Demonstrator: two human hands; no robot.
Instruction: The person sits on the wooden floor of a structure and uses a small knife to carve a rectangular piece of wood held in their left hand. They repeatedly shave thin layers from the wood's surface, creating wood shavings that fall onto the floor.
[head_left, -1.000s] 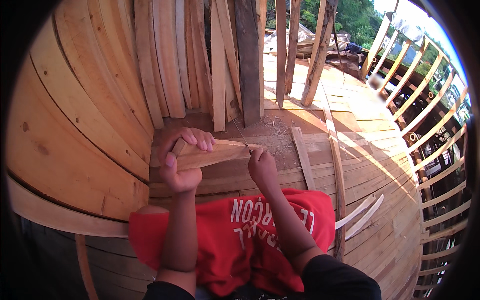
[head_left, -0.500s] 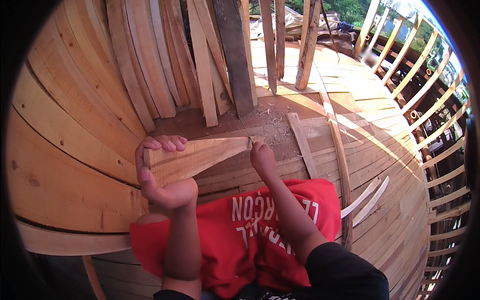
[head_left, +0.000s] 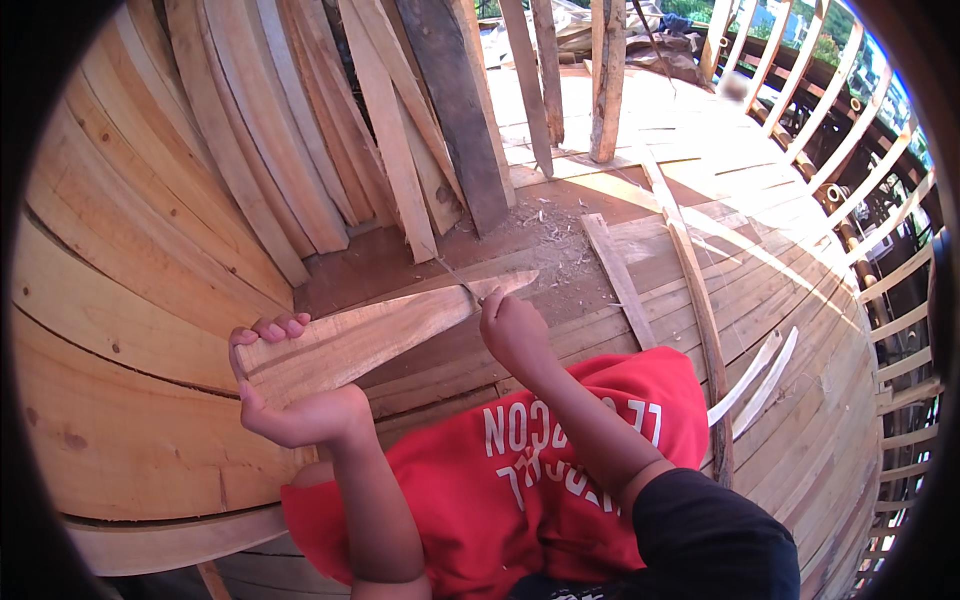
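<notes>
A tapered wooden board (head_left: 370, 325) lies slanted above my lap, its narrow tip pointing right. My left hand (head_left: 290, 385) is closed round the wide end, fingers over the top edge and thumb on the near side. Close to the narrow end, my right hand (head_left: 515, 325) grips a thin, dark, blade-like tool (head_left: 462, 286). The tool crosses the board's upper edge and slants away up to the left. Its handle is hidden in my fist, so its exact kind cannot be made out.
Curved hull planks (head_left: 130, 430) rise at the left. Upright timbers (head_left: 445, 110) stand ahead, with wood shavings (head_left: 560, 250) on the floor by them. A long narrow strip (head_left: 690, 280), a short board (head_left: 617, 280) and two pale curved strips (head_left: 765, 385) lie right. Ribs (head_left: 835, 130) line the far right.
The board has shifted left and lower in view, with my left hand on it. My right hand and the tool have moved left along the board from its tip, and the tool slants more.
</notes>
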